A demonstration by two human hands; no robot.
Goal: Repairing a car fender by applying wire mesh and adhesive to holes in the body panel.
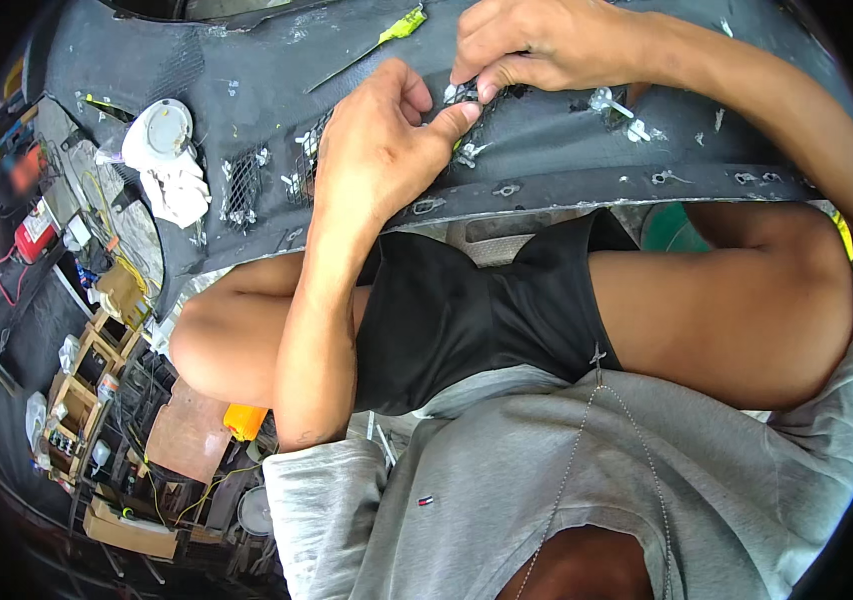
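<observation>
A large dark plastic panel (247, 95), shaped like a vehicle bumper, lies across the space above my lap. Over it, my left hand (382, 150) reaches in with its fingers curled and its thumb pressed beside a small piece of dark mesh (466, 92) with whitish bits on it. From the other side, my right hand (542, 50) pinches thumb and forefinger at that same spot. What exactly lies between the fingertips is too small to make out. Left of my left hand, a patch of black mesh (241, 188) with whitish blobs along its edges fills an opening in the panel.
A thin tool with a yellow-green handle (404, 24) rests on the panel beyond my hands. A round white container (163, 130) and crumpled white tissue (177, 190) sit at the left. White fastener-like pieces (619, 112) lie to the right. Wooden boxes (97, 360) and cords clutter the lower left.
</observation>
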